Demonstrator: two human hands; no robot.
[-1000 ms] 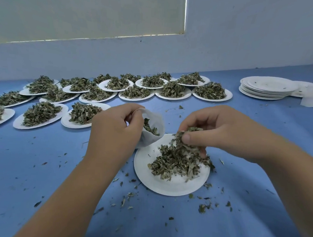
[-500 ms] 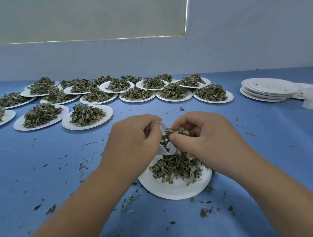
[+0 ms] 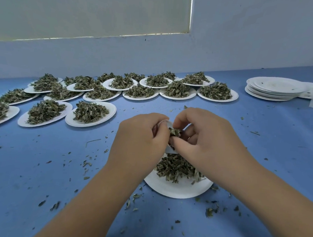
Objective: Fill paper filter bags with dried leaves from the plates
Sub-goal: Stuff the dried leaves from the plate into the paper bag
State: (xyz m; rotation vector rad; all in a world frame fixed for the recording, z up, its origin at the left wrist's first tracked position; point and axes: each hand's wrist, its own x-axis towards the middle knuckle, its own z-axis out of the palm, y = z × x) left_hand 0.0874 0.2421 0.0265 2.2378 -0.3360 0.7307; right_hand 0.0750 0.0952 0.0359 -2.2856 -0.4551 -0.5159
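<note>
Fingers (image 3: pixel 184 117) pinch leaves (image 3: pixel 174 132) into bag (image 3: pixel 164 121) | blue table (image 3: pixel 40 166) crumb-strewn | pale wall (image 3: pixel 246 41)

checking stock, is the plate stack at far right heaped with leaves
No, the stacked plates show a nearly bare white top, no heap.

No writing, label, brand, number or sign can be read on the plates (image 3: pixel 177 192), paper filter bag (image 3: pixel 170 151) or desk (image 3: pixel 40 166).

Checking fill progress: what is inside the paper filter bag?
Dried leaves show at the mouth of the paper filter bag, pinched by the right hand. The left hand grips the bag; both hands cover most of it, so its fill level is hidden.
</note>
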